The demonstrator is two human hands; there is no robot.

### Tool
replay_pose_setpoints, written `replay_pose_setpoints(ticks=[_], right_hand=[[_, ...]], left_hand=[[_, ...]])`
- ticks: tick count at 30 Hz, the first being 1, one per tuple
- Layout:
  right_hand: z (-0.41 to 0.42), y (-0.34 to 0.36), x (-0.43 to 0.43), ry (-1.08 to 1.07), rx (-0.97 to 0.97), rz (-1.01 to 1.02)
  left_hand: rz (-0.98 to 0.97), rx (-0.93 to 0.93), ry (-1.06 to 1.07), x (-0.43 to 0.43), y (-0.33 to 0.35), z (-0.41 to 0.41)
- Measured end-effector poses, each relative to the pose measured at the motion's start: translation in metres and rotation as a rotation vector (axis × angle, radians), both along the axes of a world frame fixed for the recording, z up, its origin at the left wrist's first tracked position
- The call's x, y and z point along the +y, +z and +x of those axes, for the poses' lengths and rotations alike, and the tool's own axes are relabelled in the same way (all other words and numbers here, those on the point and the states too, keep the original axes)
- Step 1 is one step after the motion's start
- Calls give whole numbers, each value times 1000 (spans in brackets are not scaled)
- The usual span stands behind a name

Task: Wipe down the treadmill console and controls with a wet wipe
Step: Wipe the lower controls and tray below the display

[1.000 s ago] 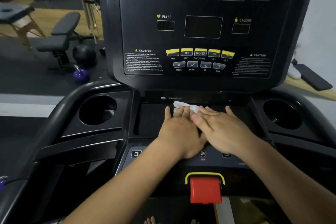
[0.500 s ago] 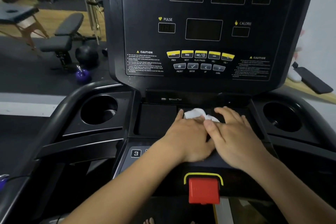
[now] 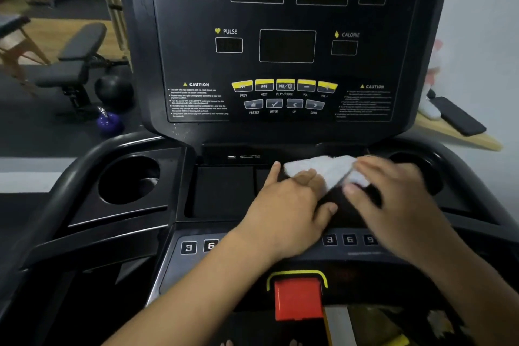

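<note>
**Both hands flat on a wet wipe [image 3: 323,170] below the treadmill console [image 3: 280,45]**

We look down into the shallow black tray [image 3: 224,191] under the console, where the crumpled white wipe lies. The left hand [image 3: 283,205] presses its left part with straight fingers. The right hand [image 3: 393,199], blurred, lays flat fingers on its right part. A red tab [image 3: 297,298] sits nearer us.
</note>
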State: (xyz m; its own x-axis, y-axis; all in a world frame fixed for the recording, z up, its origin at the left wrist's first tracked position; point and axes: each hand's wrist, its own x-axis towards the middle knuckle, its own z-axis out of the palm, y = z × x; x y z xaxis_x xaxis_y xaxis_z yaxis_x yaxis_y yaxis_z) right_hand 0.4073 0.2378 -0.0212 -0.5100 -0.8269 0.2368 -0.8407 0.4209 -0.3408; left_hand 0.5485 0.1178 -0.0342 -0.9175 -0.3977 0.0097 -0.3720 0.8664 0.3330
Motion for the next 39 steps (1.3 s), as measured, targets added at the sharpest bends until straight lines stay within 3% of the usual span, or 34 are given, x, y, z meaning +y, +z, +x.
replay_pose_setpoints(ticks=[3,5,8,11,15,19,23,27,30,34,39], right_hand=[[-19,-2,24,-37,120,201],[-20,-4,33,-5,118,185],[-8,-9,28,46,65,31],[-8,-22,13,59,42,93],[-10,-21,10,142,158,229],[-7,-13,18,204,124,292],[-28,-25,-4,148,45,233],[-36,-25,-13,97,2,161],[-42,-22,-18,89,8,63],[-40,-5,-20,77,-440,-146],[-44,-1,-21,127,-708,-153]], left_hand=[[-35,-109,15,9,1,1],[-112,-143,26,13,-1,-4],[-245,-46,44,15,-6,-16],[-177,88,-14,12,-11,-33],[-187,-127,-94,7,-8,-36],[-227,-161,-117,11,-6,-29],[-188,-122,-93,5,-11,-46],[-231,57,-54,2,-6,-48],[-35,179,20,-8,-8,-47],[256,357,135,-22,-2,-42],[772,517,352,-33,8,-42]])
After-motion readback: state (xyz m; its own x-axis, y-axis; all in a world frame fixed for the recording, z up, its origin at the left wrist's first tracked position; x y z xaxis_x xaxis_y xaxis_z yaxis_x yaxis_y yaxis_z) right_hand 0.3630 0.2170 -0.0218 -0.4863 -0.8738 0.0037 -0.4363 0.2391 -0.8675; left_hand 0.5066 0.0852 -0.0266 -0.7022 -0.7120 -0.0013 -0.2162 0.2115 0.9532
